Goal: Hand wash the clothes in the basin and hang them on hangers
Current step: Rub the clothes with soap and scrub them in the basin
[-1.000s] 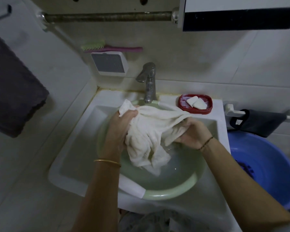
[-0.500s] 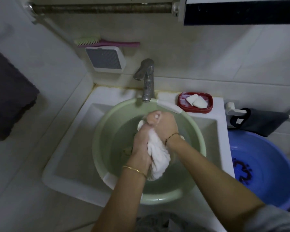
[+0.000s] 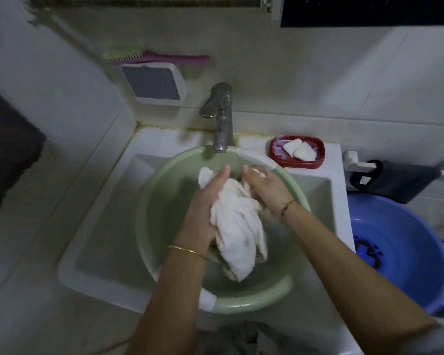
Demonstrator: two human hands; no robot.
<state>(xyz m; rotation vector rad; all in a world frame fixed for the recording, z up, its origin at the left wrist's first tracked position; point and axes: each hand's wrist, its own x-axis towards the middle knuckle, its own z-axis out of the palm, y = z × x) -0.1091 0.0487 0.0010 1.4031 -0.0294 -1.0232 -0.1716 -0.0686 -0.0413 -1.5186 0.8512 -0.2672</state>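
Fingers [image 3: 223,172] of both hands flat against white cloth [image 3: 236,226] over green basin [image 3: 149,201], white sink [image 3: 100,226], tiled wall [image 3: 318,80].

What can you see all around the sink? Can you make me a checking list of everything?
Surface: white sink, with a green basin sitting in it under the tap.
Job's things: white cloth, bunched up over the basin; no hangers seen.
Clutter: red soap dish with two white soap pieces on the sink's back corner; green and pink brush on a white wall box.
Grippers: left hand and right hand press the cloth between them, fingers fairly straight.
Cables: nothing seen.
Surroundings: blue tub to the right; dark towel on the left wall; dark cloth on a white rail.
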